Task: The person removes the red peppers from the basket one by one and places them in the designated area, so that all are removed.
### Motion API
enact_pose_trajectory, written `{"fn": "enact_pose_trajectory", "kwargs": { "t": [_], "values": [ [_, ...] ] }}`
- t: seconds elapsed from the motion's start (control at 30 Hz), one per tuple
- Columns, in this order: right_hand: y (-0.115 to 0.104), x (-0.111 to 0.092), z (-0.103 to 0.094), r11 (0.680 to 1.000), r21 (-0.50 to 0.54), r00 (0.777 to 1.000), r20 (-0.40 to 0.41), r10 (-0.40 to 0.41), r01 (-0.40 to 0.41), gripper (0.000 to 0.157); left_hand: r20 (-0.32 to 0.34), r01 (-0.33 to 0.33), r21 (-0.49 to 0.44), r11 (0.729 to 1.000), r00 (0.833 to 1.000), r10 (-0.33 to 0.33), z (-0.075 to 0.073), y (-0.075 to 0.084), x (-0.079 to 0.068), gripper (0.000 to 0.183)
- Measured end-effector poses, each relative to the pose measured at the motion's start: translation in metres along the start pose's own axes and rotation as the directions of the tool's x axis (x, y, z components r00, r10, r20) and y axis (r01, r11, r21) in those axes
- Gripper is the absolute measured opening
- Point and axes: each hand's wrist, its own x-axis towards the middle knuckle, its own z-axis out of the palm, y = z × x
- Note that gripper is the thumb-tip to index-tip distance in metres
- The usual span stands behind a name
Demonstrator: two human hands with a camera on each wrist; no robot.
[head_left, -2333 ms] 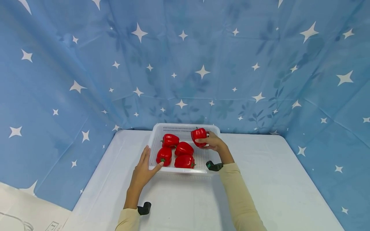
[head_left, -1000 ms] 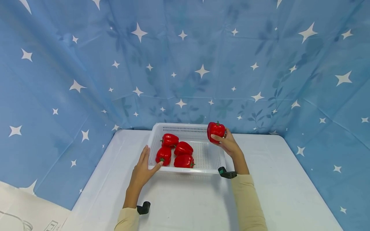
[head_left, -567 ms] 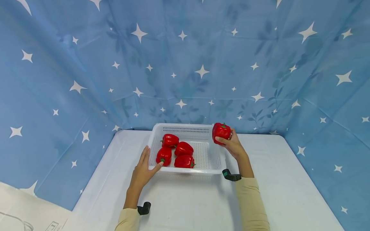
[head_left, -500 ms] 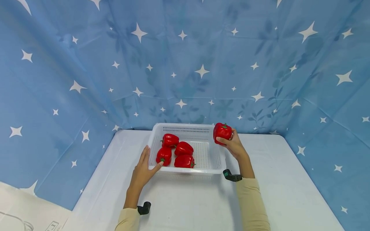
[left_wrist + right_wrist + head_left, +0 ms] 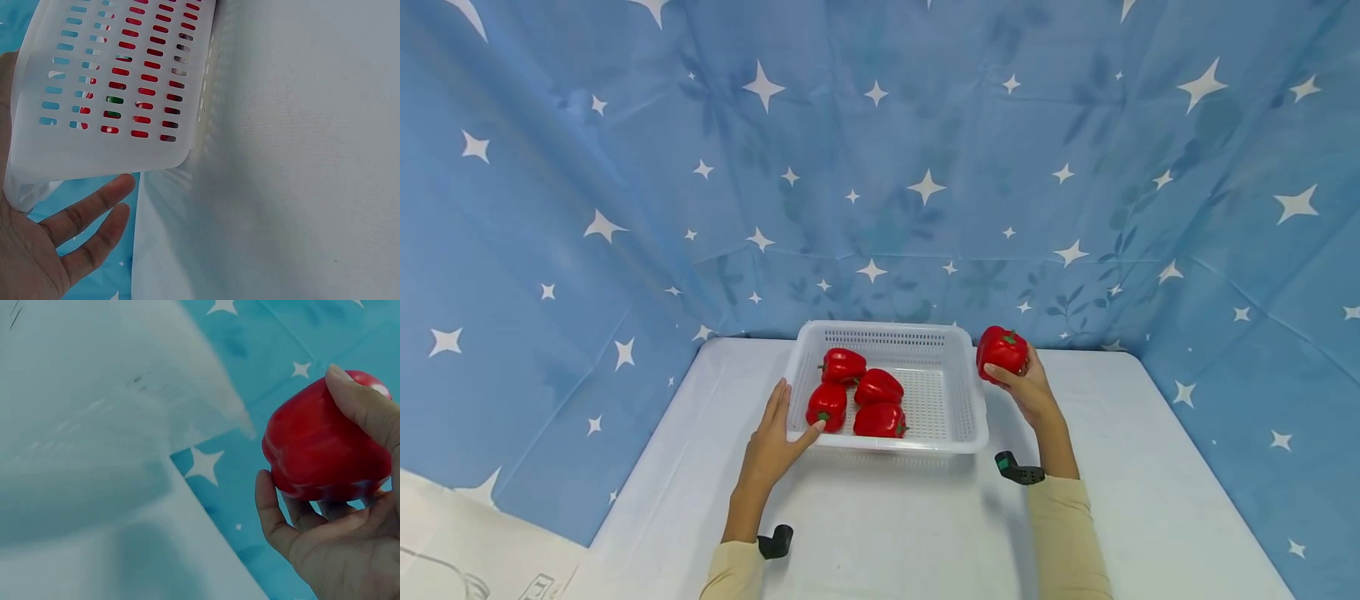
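My right hand (image 5: 1030,390) grips a red bell pepper (image 5: 1000,354) with a green stem, held up just beyond the right rim of a white plastic basket (image 5: 887,444). In the right wrist view, the thumb lies over the bell pepper (image 5: 325,440) and the fingers curl beneath it. My left hand (image 5: 771,446) rests at the basket's front left corner, thumb on the front rim and straight fingers along the left side. In the left wrist view, two fingers of the left hand (image 5: 37,256) stretch out past the slotted basket wall (image 5: 94,150).
Several red bell peppers (image 5: 880,387) lie in the left half of the basket. It stands on a white-covered table (image 5: 1120,467) near the back edge. Blue curtains with white stars (image 5: 880,167) hang behind and at both sides.
My right hand has lifted the bell pepper out of the basket and carried it right, past the rim. The left hand and the basket have stayed in place.
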Motion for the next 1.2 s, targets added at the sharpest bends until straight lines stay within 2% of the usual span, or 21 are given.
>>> {"fn": "enact_pose_trajectory", "kwargs": {
  "t": [0.23, 0.53, 0.8, 1.03, 1.2],
  "values": [
    [0.022, -0.008, -0.013, 0.997, -0.010, 0.992, -0.099, 0.076, -0.077, 0.100, 0.006, 0.003, 0.014, 1.000, 1.000, -0.003, 0.000, -0.001, 0.000, 0.103],
    [0.050, -0.017, -0.024, 0.990, -0.050, 0.984, -0.126, 0.125, -0.132, 0.103, 0.018, 0.009, -0.005, 1.000, 1.000, -0.009, 0.002, -0.002, -0.001, 0.103],
    [0.067, -0.021, -0.029, 0.979, -0.140, 0.975, -0.182, 0.124, -0.150, 0.103, 0.006, -0.003, -0.005, 1.000, 1.000, 0.003, 0.002, -0.002, 0.001, 0.101],
    [0.070, -0.022, -0.030, 0.966, -0.219, 0.971, -0.221, 0.090, -0.140, 0.101, -0.004, -0.012, -0.010, 1.000, 1.000, 0.012, 0.002, -0.002, 0.002, 0.101],
    [0.073, -0.022, -0.031, 0.962, -0.239, 0.959, -0.276, 0.066, -0.135, 0.101, -0.008, 0.001, -0.019, 1.000, 1.000, -0.001, 0.002, -0.003, 0.002, 0.101]
  ]
}}
